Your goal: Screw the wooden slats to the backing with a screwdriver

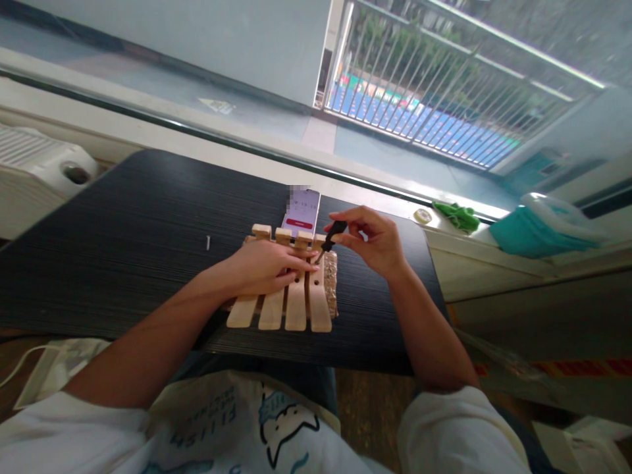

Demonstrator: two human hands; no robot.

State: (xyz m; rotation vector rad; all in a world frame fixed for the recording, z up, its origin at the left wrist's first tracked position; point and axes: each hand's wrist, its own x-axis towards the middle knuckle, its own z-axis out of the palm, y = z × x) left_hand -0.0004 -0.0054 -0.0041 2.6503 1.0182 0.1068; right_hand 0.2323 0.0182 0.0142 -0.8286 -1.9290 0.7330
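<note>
My right hand [371, 240] pinches the black handle of a screwdriver [334, 235]. The screwdriver tilts down, and its tip meets the rightmost of several pale, curved wooden pieces [296, 309] with dark holes in them. Across these pieces my left hand [261, 266] lies with its fingers stretched out, the fingertips close to the screwdriver tip. Under the wood, a brown wrapped block [332, 283] shows at the right side. A small pale screw or pin [208, 243] lies apart on the table to the left. Whether a screw sits under the tip is hidden.
The dark table [148, 217] has a phone [302, 214] with a lit screen behind the wood. A roll of tape [422, 215], a green cloth [457, 216] and a teal bin with a plastic bag [536, 230] stand along the sill. A white radiator [42, 164] is at far left.
</note>
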